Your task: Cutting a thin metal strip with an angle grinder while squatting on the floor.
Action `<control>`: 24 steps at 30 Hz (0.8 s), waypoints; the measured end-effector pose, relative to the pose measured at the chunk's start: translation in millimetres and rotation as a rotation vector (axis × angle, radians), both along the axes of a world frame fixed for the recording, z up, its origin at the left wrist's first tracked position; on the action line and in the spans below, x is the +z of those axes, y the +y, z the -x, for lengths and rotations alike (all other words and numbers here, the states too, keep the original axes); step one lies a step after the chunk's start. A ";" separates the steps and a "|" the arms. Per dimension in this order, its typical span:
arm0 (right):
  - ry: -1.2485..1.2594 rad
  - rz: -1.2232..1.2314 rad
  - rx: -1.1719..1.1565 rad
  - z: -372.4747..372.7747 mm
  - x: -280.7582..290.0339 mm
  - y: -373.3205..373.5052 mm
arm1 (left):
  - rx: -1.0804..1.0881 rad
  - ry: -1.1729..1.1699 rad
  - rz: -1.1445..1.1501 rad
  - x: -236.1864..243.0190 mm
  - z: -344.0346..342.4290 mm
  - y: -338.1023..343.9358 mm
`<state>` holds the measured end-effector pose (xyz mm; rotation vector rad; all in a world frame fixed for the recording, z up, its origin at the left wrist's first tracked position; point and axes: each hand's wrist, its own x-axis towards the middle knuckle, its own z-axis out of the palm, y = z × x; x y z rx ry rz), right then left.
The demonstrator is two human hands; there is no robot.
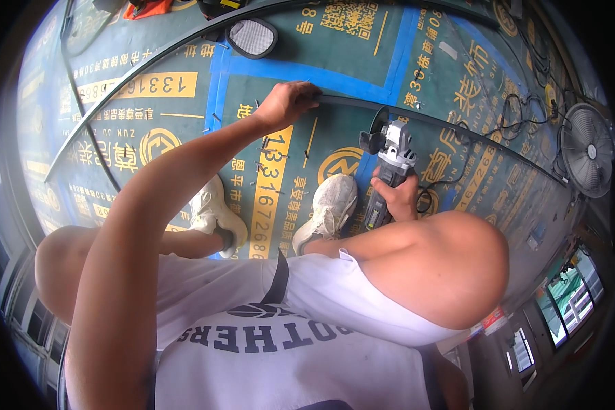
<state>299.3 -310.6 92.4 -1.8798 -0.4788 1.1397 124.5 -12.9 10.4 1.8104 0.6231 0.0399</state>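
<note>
My left hand (pixel 287 106) is closed around the end of a long dark strip (pixel 444 126), which stretches away to the right just above the floor. In my right hand (pixel 402 197) is a grey and black angle grinder (pixel 395 160), gripped by its body with the head pointing away from me. Its dark disc (pixel 380 121) sits right at the strip, a short way right of my left hand. Whether the disc touches the strip or is spinning, I cannot tell.
Green printed protective sheeting (pixel 253 89) with blue tape covers the floor. My white shoes (pixel 331 205) are close to the grinder. A second long strip (pixel 133 72) curves across the far left. A grey oval pad (pixel 251 38) lies ahead; a fan (pixel 586 150) and cables (pixel 512 116) are at right.
</note>
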 end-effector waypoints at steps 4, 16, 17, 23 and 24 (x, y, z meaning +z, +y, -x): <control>0.013 -0.002 -0.108 -5.0 8.0 3.2 | -0.180 -0.067 -0.272 2.7 5.6 16.6; -0.188 0.218 -0.113 2.6 37.9 -39.5 | -0.666 0.023 -0.438 32.8 -183.3 54.8; -0.202 0.254 -0.097 3.2 46.8 -43.2 | -0.737 0.053 -0.466 35.3 -200.0 38.5; -0.382 0.359 0.299 -8.6 94.5 -44.5 | -0.940 0.144 -0.448 16.1 -233.2 -39.6; -0.353 0.415 0.403 -11.8 105.9 -39.1 | -0.967 0.145 -0.441 12.5 -233.8 -51.7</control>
